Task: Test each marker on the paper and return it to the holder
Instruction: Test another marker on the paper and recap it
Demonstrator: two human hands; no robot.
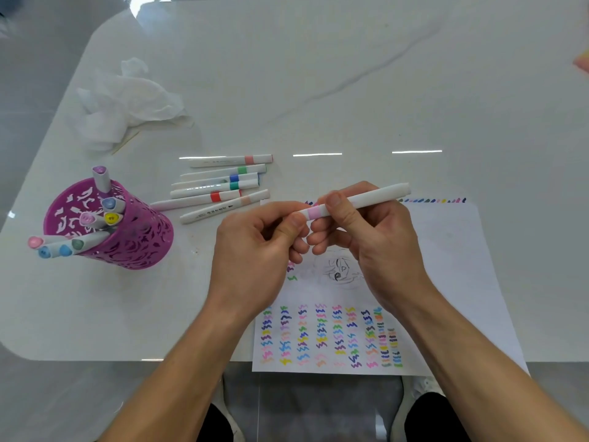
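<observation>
- Marker: white with a pink band, held off the desk over the 11 o'clock corner of the paper.
- Long axis: 8 o'clock to 2 o'clock, band end at 8, plain end free at 2.
- Left hand: fingers pinching the end beyond the band.
- Right hand: wrapped round the barrel just past the band, at 2 o'clock of the left hand.
- Probably cap work, off or on; either way a pull or push along that same axis.
- Holder: well apart at 9 o'clock, nearer the left hand.
- Counted: one marker in hand; six loose markers at 11 o'clock of the hands, going by the bands; eight caps showing in the holder; one paper; one tissue.
</observation>
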